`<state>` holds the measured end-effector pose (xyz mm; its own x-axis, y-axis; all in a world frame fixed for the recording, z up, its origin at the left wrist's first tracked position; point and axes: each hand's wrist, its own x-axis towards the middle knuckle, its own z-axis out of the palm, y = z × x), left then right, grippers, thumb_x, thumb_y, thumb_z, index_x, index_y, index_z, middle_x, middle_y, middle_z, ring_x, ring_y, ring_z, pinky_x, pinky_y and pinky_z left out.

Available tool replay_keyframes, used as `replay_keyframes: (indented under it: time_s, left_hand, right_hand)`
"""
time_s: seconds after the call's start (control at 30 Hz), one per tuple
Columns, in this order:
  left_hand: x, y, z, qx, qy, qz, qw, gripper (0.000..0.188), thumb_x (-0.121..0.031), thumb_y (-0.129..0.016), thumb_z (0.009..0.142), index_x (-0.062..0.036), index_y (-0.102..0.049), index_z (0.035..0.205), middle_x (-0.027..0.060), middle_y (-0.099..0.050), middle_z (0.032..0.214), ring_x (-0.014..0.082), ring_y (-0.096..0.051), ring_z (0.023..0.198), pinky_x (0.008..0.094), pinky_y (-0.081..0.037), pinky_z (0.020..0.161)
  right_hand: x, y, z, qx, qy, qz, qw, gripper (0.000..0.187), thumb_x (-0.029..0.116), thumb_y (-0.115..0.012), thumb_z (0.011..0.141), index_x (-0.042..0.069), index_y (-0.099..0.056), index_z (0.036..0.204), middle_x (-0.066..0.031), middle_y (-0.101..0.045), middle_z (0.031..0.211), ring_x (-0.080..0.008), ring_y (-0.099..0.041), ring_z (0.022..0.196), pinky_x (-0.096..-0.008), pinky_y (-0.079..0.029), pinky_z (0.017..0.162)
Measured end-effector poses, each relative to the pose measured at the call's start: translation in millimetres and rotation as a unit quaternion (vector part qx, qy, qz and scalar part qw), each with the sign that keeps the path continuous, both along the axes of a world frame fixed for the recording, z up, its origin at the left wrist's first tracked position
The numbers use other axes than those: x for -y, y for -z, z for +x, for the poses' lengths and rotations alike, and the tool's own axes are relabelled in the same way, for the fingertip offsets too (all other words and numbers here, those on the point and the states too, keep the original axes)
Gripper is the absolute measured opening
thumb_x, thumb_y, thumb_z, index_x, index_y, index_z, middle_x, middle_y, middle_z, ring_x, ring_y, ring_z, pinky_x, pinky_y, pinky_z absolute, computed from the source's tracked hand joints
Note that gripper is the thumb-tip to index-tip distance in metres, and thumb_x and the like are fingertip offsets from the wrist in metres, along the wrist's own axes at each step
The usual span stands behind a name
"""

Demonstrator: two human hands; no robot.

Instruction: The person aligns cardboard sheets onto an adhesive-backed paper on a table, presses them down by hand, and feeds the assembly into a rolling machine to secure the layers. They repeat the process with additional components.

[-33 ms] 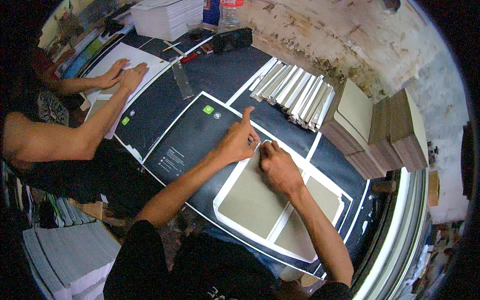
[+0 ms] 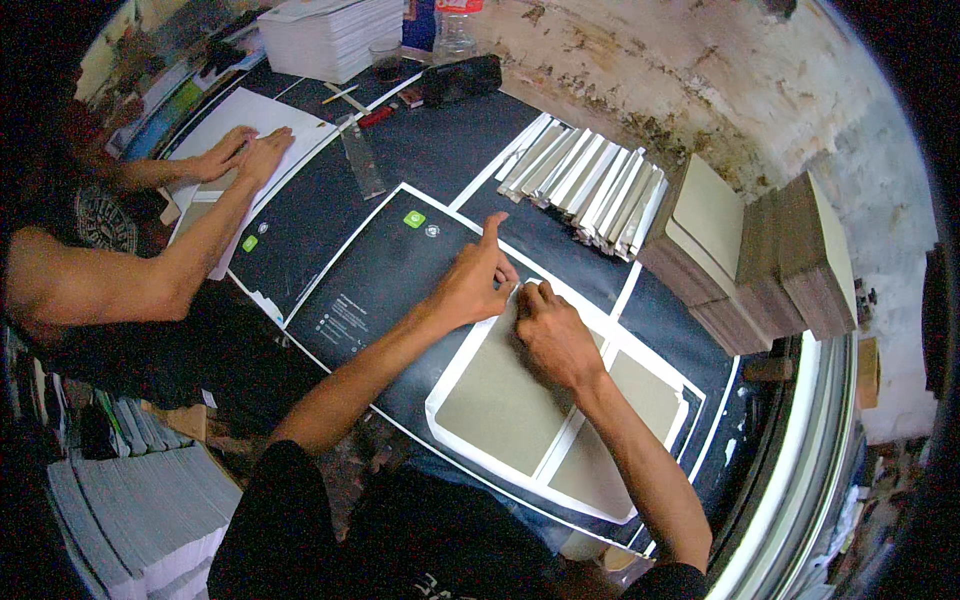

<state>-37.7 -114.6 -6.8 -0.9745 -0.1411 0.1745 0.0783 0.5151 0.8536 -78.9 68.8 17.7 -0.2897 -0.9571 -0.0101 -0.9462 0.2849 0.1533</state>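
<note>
A book cover (image 2: 495, 405) lies in front of me, its grey boards framed by white paper edges folded inward. At its far left corner my left hand (image 2: 475, 275) is partly closed, one finger stretched out and the others bent toward the paper edge. My right hand (image 2: 555, 335) is closed in a fist right beside it, knuckles up, over the far end of the left board. Whatever the fingertips of either hand pinch is hidden. Under the cover lies a dark printed sheet (image 2: 385, 270) with a green square mark and white borders.
Left, another person's hands (image 2: 245, 155) press on a white sheet. Beyond lie a metal ruler (image 2: 361, 160), a red cutter (image 2: 377, 116), a paper stack (image 2: 330, 40) and a dark case (image 2: 462, 80). Folded strips (image 2: 585, 185) and stacked grey boards (image 2: 750, 250) line the wall side.
</note>
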Motion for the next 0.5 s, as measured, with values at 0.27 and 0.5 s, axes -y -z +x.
replay_keyframes:
  time_s: [0.27, 0.5]
  left_hand:
    - [-9, -4, 10, -0.029, 0.024, -0.118, 0.992, 0.096, 0.002, -0.072, 0.081, 0.0003, -0.015, 0.157, 0.0143, -0.074, 0.092, 0.0309, -0.073, 0.09, 0.0444, -0.05, 0.093]
    - [-34, -26, 37, 0.011, 0.079, -0.293, 0.953, 0.109, -0.019, -0.078, 0.086, -0.0024, -0.001, 0.162, 0.0189, -0.069, 0.116, 0.0367, -0.063, 0.11, 0.0508, -0.035, 0.102]
  right_hand:
    - [-31, 16, 4, 0.208, 0.089, -0.292, 0.929, 0.038, -0.005, -0.065, 0.082, -0.003, -0.067, 0.12, -0.0208, -0.068, 0.117, -0.0363, -0.066, 0.108, -0.0414, -0.055, 0.096]
    - [-41, 25, 9, 0.293, 0.13, -0.384, 0.866, 0.076, -0.01, -0.062, 0.088, 0.008, -0.034, 0.157, -0.0228, -0.061, 0.134, -0.0322, -0.069, 0.113, -0.04, -0.056, 0.096]
